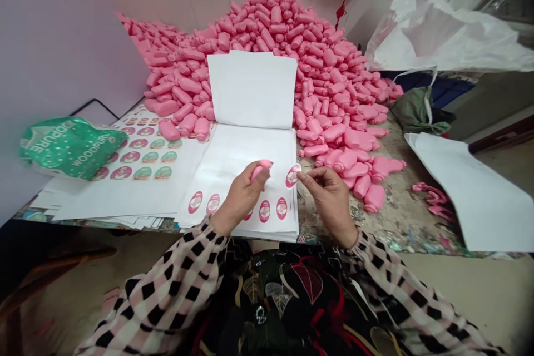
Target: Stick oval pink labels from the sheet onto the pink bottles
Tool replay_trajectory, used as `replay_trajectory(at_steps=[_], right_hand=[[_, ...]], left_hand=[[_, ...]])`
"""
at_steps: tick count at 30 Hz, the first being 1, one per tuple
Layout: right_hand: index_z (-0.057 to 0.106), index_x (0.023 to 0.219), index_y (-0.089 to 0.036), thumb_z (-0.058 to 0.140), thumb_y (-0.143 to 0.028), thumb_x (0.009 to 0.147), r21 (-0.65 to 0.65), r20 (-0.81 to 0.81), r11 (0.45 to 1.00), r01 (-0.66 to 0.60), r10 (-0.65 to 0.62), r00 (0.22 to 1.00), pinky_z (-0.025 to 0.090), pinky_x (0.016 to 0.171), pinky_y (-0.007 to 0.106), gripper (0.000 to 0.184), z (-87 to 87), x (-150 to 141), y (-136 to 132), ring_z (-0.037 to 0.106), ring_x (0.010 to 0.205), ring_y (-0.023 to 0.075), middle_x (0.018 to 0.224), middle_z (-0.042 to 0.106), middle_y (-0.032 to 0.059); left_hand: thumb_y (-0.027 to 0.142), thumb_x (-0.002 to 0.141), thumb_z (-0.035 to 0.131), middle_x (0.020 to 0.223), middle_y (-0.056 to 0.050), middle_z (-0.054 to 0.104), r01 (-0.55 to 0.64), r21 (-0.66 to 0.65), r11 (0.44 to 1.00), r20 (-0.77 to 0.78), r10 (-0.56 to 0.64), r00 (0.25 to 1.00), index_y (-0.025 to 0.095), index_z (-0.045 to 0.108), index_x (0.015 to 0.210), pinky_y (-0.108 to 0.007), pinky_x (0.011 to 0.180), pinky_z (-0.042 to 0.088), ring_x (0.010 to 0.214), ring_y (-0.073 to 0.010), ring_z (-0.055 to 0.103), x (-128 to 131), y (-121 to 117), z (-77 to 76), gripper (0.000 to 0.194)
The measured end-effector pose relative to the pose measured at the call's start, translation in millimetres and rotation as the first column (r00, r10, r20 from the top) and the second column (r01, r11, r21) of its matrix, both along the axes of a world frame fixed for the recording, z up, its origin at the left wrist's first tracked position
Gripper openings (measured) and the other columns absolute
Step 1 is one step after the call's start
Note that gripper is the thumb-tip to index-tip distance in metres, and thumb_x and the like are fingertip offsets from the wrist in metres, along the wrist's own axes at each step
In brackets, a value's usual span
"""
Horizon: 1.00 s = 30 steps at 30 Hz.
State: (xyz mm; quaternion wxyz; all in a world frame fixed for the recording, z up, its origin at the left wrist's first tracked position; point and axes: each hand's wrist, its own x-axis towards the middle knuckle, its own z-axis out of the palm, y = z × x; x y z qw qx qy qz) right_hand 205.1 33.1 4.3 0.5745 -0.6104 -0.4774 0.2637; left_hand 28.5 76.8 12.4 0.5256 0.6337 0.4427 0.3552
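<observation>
My left hand (241, 196) is closed around a small pink plastic bottle (261, 167), held above a white sticker sheet (246, 172). My right hand (327, 193) pinches an oval pink-and-white sticker (292, 176) by its edge, just right of the bottle and apart from it. A few oval stickers (264, 211) remain along the sheet's near edge. Behind the sheet rises a large heap of the same pink bottles (292, 50).
A folded-up white backing sheet (252, 89) stands against the heap. Sheets of pink and green stickers (144, 150) lie at the left beside a green bag (69, 146). White paper (471, 194), pink scraps (434, 200) and a white plastic bag (438, 33) are at the right.
</observation>
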Motion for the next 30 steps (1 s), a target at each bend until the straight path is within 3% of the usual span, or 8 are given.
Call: replay_trajectory(at_steps=[3,7,10,15,23,30], right_hand=[[0.059,0.073,-0.019,0.07,-0.038,0.073,-0.031,-0.101,0.989,-0.142,0.139,0.985,0.043,0.062,0.026,0.022,13.5,-13.4,-8.1,0.052,0.064,0.0113,0.07,0.06,-0.0022],[0.059,0.069,-0.019,0.072,-0.037,0.071,-0.075,-0.165,0.962,-0.262,0.247,0.955,0.041,0.055,0.024,0.022,25.4,-30.7,-15.7,0.051,0.058,0.01,0.065,0.058,-0.0033],[0.059,0.068,-0.019,0.072,-0.036,0.071,-0.084,-0.205,0.951,-0.299,0.277,0.939,0.04,0.05,0.023,0.022,27.5,-36.9,-17.3,0.051,0.055,0.0093,0.063,0.058,-0.0037],[0.059,0.068,-0.018,0.071,-0.037,0.072,-0.102,-0.227,0.94,-0.325,0.296,0.928,0.04,0.048,0.023,0.023,26.4,-42.1,-17.7,0.052,0.052,0.0092,0.061,0.059,-0.0037],[0.058,0.07,-0.019,0.07,-0.038,0.073,-0.097,-0.243,0.933,-0.346,0.315,0.917,0.041,0.049,0.024,0.023,22.9,-46.3,-19.6,0.052,0.051,0.0101,0.06,0.06,-0.0033],[0.059,0.069,-0.018,0.072,-0.033,0.072,-0.083,-0.227,0.938,-0.338,0.312,0.922,0.04,0.051,0.023,0.02,22.3,-46.3,-21.1,0.052,0.052,0.0093,0.061,0.06,-0.0035]], left_hand=[[0.066,0.085,0.034,0.084,-0.002,0.059,0.074,-0.352,0.933,0.401,0.079,0.913,0.024,0.056,0.109,-0.025,0.058,0.046,0.063,-0.0113,0.054,1.8,-10.1,12.1,0.053],[0.058,0.083,0.049,0.101,-0.001,0.059,0.151,-0.534,0.832,0.593,0.242,0.768,0.027,0.056,0.098,-0.023,0.052,0.045,0.063,-0.0089,0.052,4.7,-18.6,13.4,0.036],[0.056,0.083,0.05,0.107,0.0,0.059,0.149,-0.575,0.804,0.586,0.278,0.761,0.027,0.056,0.095,-0.022,0.051,0.044,0.063,-0.008,0.051,5.3,-23.7,11.2,0.032],[0.064,0.082,0.044,0.101,-0.002,0.06,0.127,-0.567,0.814,0.553,0.262,0.791,0.026,0.058,0.096,-0.024,0.056,0.047,0.064,-0.0087,0.053,4.5,-29.2,11.4,0.043],[0.056,0.082,0.053,0.088,0.0,0.058,0.243,-0.582,0.776,0.675,0.295,0.676,0.022,0.061,0.095,-0.021,0.051,0.045,0.06,-0.0068,0.052,1.2,-32.0,9.6,0.037],[0.05,0.083,0.055,0.084,0.0,0.057,0.227,-0.591,0.774,0.673,0.317,0.669,0.019,0.063,0.094,-0.021,0.049,0.045,0.058,-0.0074,0.053,1.1,-33.6,10.5,0.035]])
